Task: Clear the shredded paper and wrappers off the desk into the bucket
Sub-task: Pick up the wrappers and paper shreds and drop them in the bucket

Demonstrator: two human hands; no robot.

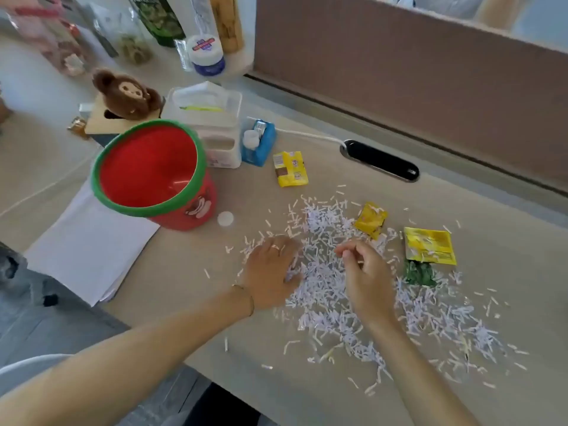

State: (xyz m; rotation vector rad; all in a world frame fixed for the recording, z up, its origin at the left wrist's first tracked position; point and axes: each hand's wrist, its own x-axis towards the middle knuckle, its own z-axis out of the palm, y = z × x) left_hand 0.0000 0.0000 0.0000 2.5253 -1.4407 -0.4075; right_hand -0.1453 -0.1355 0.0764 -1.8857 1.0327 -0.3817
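At the far left edge of the tabletop (190,321) a stack of white paper sheets (89,250) lies flat, its upper corner tucked under the bucket (153,173), a round red plastic tub with a green rim that stands upright and shows a smooth bare red inside. Behind it a brown plush toy (127,95) sits on a cardboard box, and further back jars and packets blur out and are cut off by the top edge. A small white cap (225,218) lies just beside the bucket's base. Rightward, a blue carton (258,144) stands next to a clear plastic organiser (212,118), and a crinkled yellow wrapper (290,169) lies flat nearby. The left hand (270,272), with a ring and a thin bracelet, presses palm down on the edge of the shredded paper (325,290), fingers spread wide; the fingertips are partly buried in the strips. The right hand (365,272) hovers over the heap with fingers loosely curled, pinching a few white strips. The shreds are thin, short and white, scattered loosely towards the right. A crumpled yellow wrapper (371,219) and a flat yellow packet (429,245) lie at the heap's far side, with a green wrapper (419,273) half hidden under shreds.
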